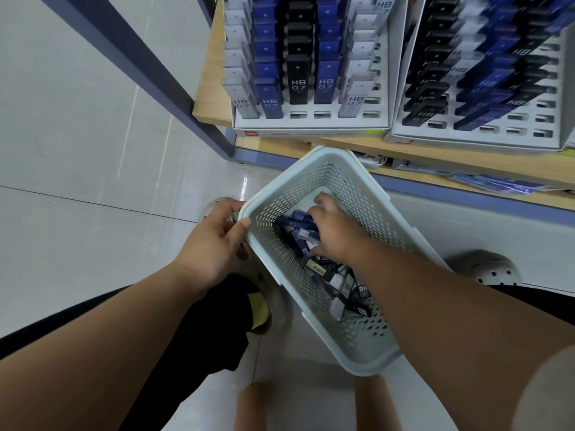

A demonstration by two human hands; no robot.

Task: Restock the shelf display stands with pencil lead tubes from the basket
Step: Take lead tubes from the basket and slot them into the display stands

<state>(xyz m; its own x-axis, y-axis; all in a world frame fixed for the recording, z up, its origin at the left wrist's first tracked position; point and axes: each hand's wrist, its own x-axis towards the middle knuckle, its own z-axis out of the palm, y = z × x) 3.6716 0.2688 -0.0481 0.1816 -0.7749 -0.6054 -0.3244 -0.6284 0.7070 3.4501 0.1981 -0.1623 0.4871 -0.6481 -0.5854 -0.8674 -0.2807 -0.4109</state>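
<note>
Two bare forearms reach up from the bottom of the frame. The left hand grips the left corner of a pale perforated plastic basket, thumb hooked over the rim and fingers curled under the outside wall. The right hand is down inside the basket at frame centre, fingers bent onto the heap of pencil lead tubes; whether it has one pinched cannot be told. The tubes, black, blue and grey, some marked HB, lie jumbled along the basket's bottom.

Under the basket are a tiled floor and two light perforated clogs, one lower centre-left and one at the right.

Beyond, in the upper half, a wooden shelf carries two white display stands. The left stand has rows of upright tubes marked HB 0.7, with some open slots in its front row. The right stand, blurred, holds leaning black and blue tubes.
</note>
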